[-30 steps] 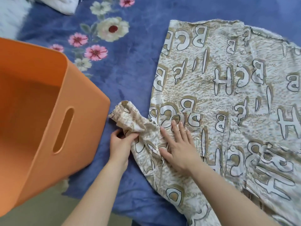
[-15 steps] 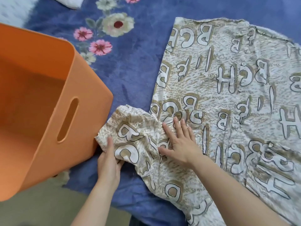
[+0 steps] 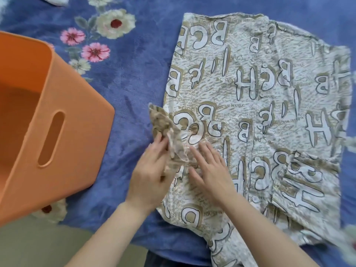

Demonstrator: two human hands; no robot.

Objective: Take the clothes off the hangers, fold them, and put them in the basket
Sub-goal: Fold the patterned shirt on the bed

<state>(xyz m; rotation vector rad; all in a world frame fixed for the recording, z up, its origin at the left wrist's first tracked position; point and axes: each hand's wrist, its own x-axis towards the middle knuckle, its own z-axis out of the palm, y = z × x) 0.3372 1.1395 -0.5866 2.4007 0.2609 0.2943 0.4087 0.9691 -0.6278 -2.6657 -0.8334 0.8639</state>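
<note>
Beside the orange basket on the blue blanket, we are folding the shirt, our left hand pinching its bunched sleeve in curled fingers and our right hand pressing flat with fingers straight, and next we are probably needing to lay that sleeve smooth across the front.

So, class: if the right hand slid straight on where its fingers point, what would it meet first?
Probably the bunched sleeve that the left hand holds, lying just ahead of the right hand; beyond it, only more shirt.
</note>
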